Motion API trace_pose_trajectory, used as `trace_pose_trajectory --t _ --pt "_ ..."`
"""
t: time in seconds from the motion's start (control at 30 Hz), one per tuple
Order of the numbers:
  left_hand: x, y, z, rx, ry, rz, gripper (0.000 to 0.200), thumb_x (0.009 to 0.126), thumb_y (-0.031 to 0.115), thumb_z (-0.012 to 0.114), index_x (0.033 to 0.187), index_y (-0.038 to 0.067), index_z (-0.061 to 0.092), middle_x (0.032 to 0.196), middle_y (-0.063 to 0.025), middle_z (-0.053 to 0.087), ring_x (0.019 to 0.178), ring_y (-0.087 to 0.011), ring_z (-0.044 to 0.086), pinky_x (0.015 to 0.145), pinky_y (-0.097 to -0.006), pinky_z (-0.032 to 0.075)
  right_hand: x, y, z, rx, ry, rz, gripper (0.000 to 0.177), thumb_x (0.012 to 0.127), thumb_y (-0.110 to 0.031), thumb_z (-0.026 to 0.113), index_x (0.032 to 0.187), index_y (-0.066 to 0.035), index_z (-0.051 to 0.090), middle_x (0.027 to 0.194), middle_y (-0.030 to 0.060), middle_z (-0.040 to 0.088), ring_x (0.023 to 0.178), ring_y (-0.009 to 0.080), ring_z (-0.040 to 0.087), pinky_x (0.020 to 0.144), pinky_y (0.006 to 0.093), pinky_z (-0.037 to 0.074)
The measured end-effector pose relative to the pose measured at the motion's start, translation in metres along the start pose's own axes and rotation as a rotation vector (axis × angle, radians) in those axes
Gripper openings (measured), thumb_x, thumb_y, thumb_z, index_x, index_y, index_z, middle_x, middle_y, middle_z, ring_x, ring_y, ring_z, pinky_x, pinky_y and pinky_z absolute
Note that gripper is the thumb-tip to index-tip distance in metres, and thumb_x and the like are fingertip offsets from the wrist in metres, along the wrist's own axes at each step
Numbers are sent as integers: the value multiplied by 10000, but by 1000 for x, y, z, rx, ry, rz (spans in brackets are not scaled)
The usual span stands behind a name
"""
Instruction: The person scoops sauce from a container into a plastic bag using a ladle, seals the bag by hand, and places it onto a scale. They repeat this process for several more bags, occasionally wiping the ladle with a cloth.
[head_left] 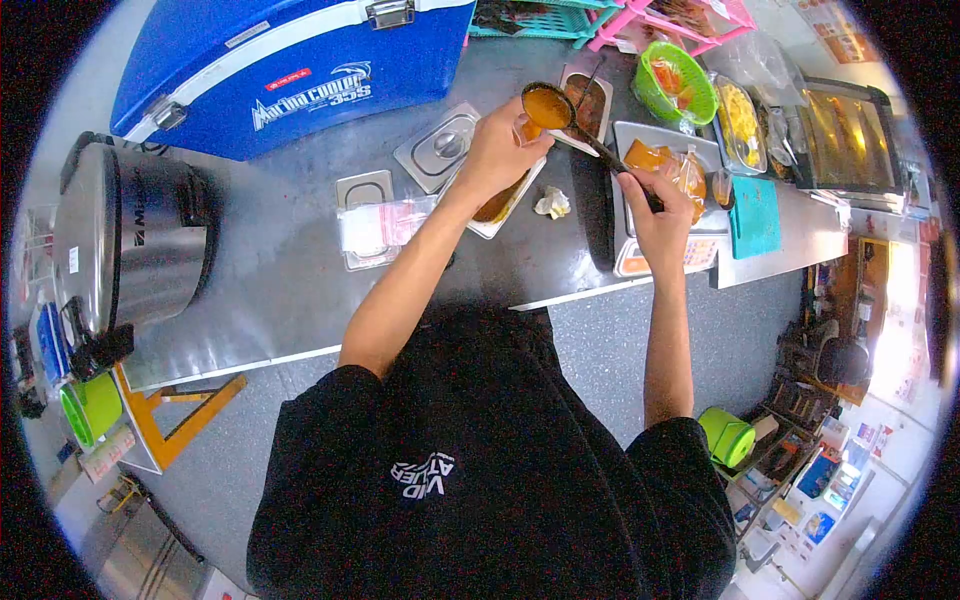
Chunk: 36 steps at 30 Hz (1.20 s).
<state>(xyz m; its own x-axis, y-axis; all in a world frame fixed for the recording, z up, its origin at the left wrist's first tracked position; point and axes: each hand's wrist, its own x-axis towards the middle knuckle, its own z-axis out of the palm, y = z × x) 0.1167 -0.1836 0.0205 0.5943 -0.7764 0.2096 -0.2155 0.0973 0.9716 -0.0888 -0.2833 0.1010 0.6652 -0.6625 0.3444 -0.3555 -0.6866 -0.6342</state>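
Note:
My right hand (pixel 658 205) is closed around the dark handle of a ladle (pixel 548 106), whose bowl is filled with orange-brown sauce. Close beside the bowl, my left hand (pixel 500 150) pinches a small, clear plastic container or bag (pixel 531 131) with orange in it; which of the two I cannot tell. Beneath my left hand sits a metal pan (pixel 520 207) of brown sauce, partly hidden by the wrist. Behind the ladle stands another metal pan (pixel 607 103) of reddish-brown food with a utensil in it. A crumpled white tissue (pixel 552 203) lies nearby.
Orange-filled bags (pixel 690 175) lie on a metal tray to the right, above an orange-and-white scale (pixel 670 256). Beyond are a green basket (pixel 655 100) and a tub of yellow food (pixel 740 120). Leftward are metal lids (pixel 440 145), a blue cooler (pixel 300 80) and a large steel pot (pixel 150 235).

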Motion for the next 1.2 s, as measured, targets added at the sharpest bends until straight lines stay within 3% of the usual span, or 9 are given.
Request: trace_pose_trajectory --t 0.07,0.37,0.47,0.57,0.87,0.97,1.17,1.2 --pt "0 2 1 -20 27 29 366 772 100 749 1122 69 648 976 -94 725 858 -210 684 759 -330 521 1 0 0 -23 14 -35 146 837 -143 756 900 -13 732 837 114 716 746 211 676 696 315 509" --pt "0 10 -4 -58 11 -14 344 768 111 756 1095 55 666 974 -95 733 894 -203 693 791 -327 527 4 -13 -2 -95 41 -109 129 820 -122 769 884 -20 722 808 104 702 690 201 654 640 306 497" --pt "2 10 -6 -12 4 -2 278 804 149 783 1018 21 661 867 -52 704 782 -122 635 740 -311 518 5 -18 -3 -111 58 -167 121 817 -110 769 889 -26 720 794 100 693 664 194 646 631 308 495" --pt "1 16 -7 -47 38 42 263 802 157 784 990 15 666 832 -51 702 764 -124 636 726 -313 518 6 -17 -1 -96 94 -241 117 805 -89 773 894 -35 720 773 95 682 643 193 638 622 314 489" --pt "2 22 -10 -33 15 19 345 805 122 774 1099 17 630 935 -55 701 840 -128 651 761 -302 529 12 -18 -7 -247 200 -477 163 755 -65 801 889 -54 709 756 82 675 652 220 637 638 337 489" --pt "4 19 -7 -122 23 47 315 808 113 770 1079 34 629 963 -59 711 853 -129 656 774 -296 534 16 -23 -11 -248 233 -531 179 742 -54 806 892 -58 710 780 82 684 677 233 640 652 351 493" --pt "6 19 -10 53 -40 -94 260 813 115 767 1002 14 620 1026 -90 723 879 -135 671 782 -302 540 23 -34 -21 -309 271 -587 213 717 -31 813 907 -48 717 827 78 696 731 239 650 673 346 497" --pt "6 14 -9 33 -14 -72 276 792 151 769 992 19 633 945 -99 715 804 -154 664 732 -310 527 22 -35 -21 -321 268 -586 220 713 -31 814 911 -47 719 829 76 696 736 238 650 674 343 497"
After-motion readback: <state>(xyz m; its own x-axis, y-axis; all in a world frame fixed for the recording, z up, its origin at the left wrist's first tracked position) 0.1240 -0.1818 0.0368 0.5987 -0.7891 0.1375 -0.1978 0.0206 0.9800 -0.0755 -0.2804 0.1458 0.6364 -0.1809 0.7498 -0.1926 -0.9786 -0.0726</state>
